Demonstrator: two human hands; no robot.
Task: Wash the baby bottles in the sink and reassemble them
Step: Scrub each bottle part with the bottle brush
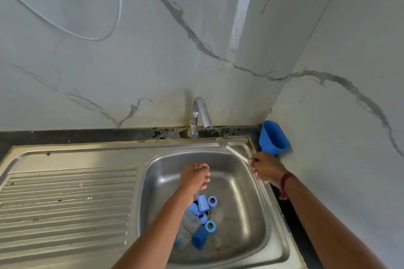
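Observation:
Several baby bottle parts lie at the bottom of the steel sink (244, 181): blue caps (203, 203), blue collar rings (210, 227) and clear bottles (188, 228), partly hidden under my left forearm. My left hand (195, 176) hovers over the basin in front of the tap (200, 116), fingers bunched and curled; I see nothing in it. My right hand (265, 167) is at the sink's back right corner and grips the handle of a white bottle brush (227, 147), whose bristle head rests on the rear rim.
A ribbed steel drainboard (65, 203) stretches to the left of the basin. A blue plastic cup (273, 137) hangs on the right wall just beyond my right hand. Marble-patterned walls close in behind and on the right.

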